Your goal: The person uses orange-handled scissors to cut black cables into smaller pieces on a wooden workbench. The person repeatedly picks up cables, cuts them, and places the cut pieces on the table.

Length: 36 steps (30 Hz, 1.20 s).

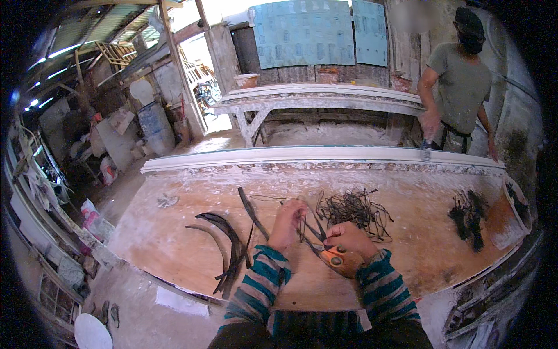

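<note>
Over the middle of the wooden table, my left hand (288, 222) pinches a thin black strip that runs down between my two hands. My right hand (353, 239) is closed beside it, its fingertips together on the dark strip (317, 232). Orange-handled scissors (335, 256) show just under the right palm; whether the hand also grips them I cannot tell. Several curved black strips (235, 247) lie to the left of my left hand, with a straighter black strip (247, 203) beyond them. A tangled heap of thin black cords (356, 208) rests just past my right hand.
Dark fibrous bundles (468, 215) lie at the right beside a tipped tan bucket (508, 215). A long white moulding (314, 156) runs along the table's far edge. Across it, a person (462, 87) works with a brush (426, 151). Behind stands a white bench (325, 102).
</note>
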{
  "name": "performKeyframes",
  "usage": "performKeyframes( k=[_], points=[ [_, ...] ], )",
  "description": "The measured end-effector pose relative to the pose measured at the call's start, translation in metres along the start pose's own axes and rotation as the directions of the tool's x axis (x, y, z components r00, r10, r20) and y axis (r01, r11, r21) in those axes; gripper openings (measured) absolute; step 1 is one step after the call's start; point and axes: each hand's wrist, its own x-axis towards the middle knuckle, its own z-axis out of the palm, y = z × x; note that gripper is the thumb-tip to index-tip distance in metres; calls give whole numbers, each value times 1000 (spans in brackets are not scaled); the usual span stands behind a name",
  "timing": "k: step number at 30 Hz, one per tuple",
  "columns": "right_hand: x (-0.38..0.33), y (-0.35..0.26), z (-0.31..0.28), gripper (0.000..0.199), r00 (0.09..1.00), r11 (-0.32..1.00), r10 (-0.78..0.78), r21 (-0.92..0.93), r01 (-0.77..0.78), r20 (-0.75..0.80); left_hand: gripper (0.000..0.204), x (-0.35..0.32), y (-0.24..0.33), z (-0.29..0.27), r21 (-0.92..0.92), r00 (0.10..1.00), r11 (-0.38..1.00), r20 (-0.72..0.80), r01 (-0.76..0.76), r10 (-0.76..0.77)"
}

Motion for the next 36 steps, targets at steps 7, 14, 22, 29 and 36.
performKeyframes(
  k=[7, 14, 22, 29, 36],
  points=[
    [-6, -20, 2, 10, 1000, 997, 1, -71, -2, -11, 12, 9, 1, -18, -80, 992, 996, -118, -43, 33],
    [-8, -28, 3, 18, 969, 992, -119, -76, 105, -214, 19, 11, 1, -29, -147, 994, 987, -91, -70, 57],
    [5, -3, 3, 13, 902, 979, -181, 12, 201, -393, 28, -6, -11, 11, -20, 970, 976, 114, 216, -213],
    [4, -14, 12, 9, 855, 931, -206, 173, 321, -476, 8, -8, -38, 14, 172, 947, 965, 224, 196, -232],
    [5, -11, 17, 9, 858, 957, -239, 41, 289, -454, 10, -7, -34, 17, 175, 971, 961, 74, 212, -228]
  ],
)
